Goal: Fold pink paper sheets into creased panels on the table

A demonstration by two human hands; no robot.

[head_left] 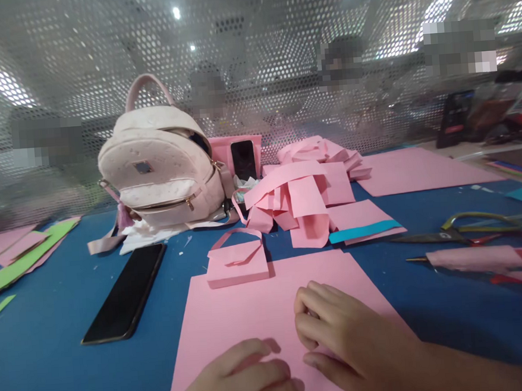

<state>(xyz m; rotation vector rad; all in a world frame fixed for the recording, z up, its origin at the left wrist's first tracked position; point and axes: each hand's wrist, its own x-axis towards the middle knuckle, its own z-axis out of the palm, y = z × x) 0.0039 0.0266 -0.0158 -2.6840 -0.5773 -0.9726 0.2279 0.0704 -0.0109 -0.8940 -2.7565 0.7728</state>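
My left hand [251, 378] is at the bottom middle, fingers spread and slightly bent over a large pink paper sheet [233, 313]. It holds nothing that I can see. Just to its right, my right hand [342, 330] rests over the same sheet. Its fingers are loosely curled, the thumb stretches out apart from them, and nothing shows between them. On the far edge of the sheet stands a small pink paper bag [239, 261] with a flap and a strap handle.
A white backpack [165, 166] stands behind, near a black phone [125, 294]. Pink paper pieces [306, 201] are heaped at the centre back. Scissors [451, 236] and a pink tool with a pointed metal tip [471, 258] lie at right. A perforated screen [260, 52] rises behind the blue table [44, 359].
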